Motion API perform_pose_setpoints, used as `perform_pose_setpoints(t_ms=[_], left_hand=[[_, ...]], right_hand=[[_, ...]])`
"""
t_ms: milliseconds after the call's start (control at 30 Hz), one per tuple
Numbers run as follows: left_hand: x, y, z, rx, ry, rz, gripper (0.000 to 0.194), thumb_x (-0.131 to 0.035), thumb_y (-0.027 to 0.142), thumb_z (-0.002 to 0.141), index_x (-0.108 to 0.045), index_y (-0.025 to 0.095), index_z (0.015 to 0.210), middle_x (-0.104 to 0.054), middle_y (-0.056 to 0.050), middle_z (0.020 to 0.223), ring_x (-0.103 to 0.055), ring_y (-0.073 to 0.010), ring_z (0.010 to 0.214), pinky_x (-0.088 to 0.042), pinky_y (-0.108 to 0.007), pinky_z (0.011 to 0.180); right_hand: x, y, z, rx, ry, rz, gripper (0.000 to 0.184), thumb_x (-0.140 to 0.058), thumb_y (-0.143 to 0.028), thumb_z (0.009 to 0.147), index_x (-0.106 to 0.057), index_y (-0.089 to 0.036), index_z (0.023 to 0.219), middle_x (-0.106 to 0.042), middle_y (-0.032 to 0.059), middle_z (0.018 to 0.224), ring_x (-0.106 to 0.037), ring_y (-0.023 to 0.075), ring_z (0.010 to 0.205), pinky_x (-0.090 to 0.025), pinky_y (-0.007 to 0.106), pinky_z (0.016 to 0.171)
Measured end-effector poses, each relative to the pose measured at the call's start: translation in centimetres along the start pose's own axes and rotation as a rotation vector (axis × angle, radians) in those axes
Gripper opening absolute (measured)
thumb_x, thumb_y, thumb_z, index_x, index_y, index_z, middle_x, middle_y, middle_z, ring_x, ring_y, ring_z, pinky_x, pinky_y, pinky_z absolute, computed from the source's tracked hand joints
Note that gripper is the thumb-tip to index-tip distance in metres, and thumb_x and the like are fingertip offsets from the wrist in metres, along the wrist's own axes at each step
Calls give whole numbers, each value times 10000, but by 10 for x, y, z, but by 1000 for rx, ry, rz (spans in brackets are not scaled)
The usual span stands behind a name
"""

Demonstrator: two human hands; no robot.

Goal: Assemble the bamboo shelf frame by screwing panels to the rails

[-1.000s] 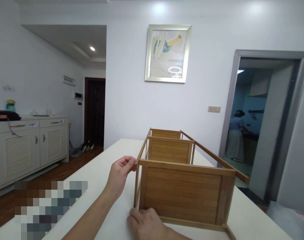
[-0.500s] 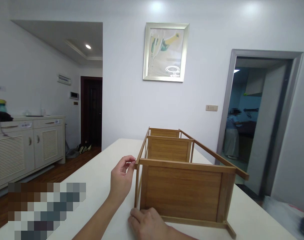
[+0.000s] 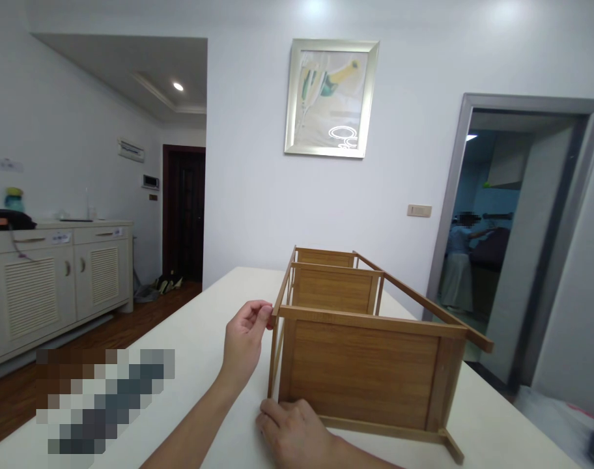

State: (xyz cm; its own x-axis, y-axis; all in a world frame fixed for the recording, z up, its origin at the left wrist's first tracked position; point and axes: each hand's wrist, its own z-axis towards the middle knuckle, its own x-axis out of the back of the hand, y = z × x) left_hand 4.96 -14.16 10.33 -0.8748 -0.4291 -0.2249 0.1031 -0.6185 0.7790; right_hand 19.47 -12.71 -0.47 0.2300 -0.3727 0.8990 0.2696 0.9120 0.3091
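Note:
A bamboo shelf rack (image 3: 365,368) lies on its side on the white table (image 3: 204,339), with three panels standing upright one behind another and long rails running away from me. My left hand (image 3: 245,342) pinches the near upper left corner of the rack's frame between thumb and fingers. My right hand (image 3: 297,433) rests low on the table, its fingers against the near lower left corner of the rack.
A white sideboard (image 3: 53,273) stands along the left wall. A framed picture (image 3: 331,98) hangs on the far wall. Through the doorway at right, another person (image 3: 458,260) stands in a kitchen. A dark door (image 3: 182,212) lies at the back left.
The view shifted slightly; both hands stay on the rack's near left corners, the left hand a little higher and further right in the picture. The rack has barely moved.

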Motion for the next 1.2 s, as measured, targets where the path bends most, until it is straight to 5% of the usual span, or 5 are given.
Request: perform_pose_setpoints(t_ms=[667, 1033, 1200], left_hand=[[-1, 2, 2, -76, 16, -10, 100, -724, 277, 753, -744, 199, 811, -706, -13, 805, -606, -119, 664, -523, -226, 606], [4, -1, -1, 41, -15, -120, 309, -681, 409, 825, -716, 174, 1022, -702, -27, 819, -603, -136, 710, -506, -258, 652], [1, 0, 1, 43, -3, -51, 319, -680, 464, 815, -713, 151, 867, -677, -19, 710, -574, -130, 645, -490, -254, 622]], right_hand=[[0, 0, -2, -1, -4, 22, 109, -572, -205, 870, -545, -162, 966, -635, 39, 957, -576, 145, 644, -352, 286, 480], [4, -1, -1, -7, -9, 17, 162, -623, -218, 827, -550, -157, 959, -642, 26, 948, -596, 155, 647, -372, 297, 473], [3, -2, -1, -16, -9, 8, 173, -631, -217, 818, -546, -160, 959, -641, 21, 941, -594, 158, 656, -371, 301, 468]])
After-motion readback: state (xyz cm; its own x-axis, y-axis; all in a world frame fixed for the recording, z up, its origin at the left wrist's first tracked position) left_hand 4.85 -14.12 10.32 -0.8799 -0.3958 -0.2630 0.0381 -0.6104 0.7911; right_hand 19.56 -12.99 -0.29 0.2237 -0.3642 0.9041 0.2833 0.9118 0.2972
